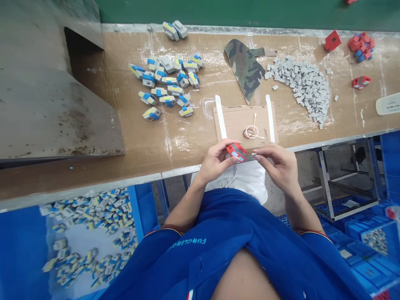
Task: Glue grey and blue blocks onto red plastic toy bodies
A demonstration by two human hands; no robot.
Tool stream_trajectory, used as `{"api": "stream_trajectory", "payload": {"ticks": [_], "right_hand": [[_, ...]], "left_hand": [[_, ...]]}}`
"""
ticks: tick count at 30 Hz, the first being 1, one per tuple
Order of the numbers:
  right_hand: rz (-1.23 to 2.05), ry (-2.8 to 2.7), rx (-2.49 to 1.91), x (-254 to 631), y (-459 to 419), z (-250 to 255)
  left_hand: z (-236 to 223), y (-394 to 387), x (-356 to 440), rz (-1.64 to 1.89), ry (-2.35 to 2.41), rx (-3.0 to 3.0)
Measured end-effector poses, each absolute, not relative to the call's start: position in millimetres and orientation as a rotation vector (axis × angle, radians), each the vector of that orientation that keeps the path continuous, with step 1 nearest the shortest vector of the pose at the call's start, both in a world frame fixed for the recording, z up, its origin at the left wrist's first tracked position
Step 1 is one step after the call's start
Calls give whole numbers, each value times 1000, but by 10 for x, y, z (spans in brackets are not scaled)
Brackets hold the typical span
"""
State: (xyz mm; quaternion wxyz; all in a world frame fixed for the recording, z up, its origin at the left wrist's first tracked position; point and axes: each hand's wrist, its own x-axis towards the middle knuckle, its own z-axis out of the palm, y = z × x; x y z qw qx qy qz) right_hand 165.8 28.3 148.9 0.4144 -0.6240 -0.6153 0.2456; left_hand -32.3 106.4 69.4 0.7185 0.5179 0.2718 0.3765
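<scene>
My left hand holds a small red block piece with blue and white faces against its fingers. My right hand pinches a thin grey strip, whose end meets the red piece. Just beyond my hands lies a cardboard sheet with two white strips along its sides. A coil of pale cord rests on that sheet. Both hands are above the workbench's near edge, over a white cloth on my lap.
The cardboard-covered bench holds blue-and-yellow pieces, grey pieces, red pieces and camouflage cloth. A metal chute stands at the left. Below, a blue bin holds many pieces, with blue crates at the right.
</scene>
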Motion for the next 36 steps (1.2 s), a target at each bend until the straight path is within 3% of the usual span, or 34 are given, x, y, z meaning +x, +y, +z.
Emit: {"api": "stream_trajectory", "payload": {"ticks": [36], "right_hand": [[414, -1678, -1772, 1272, 318, 1316]], "left_hand": [[644, 1025, -378, 779, 724, 1582]]}}
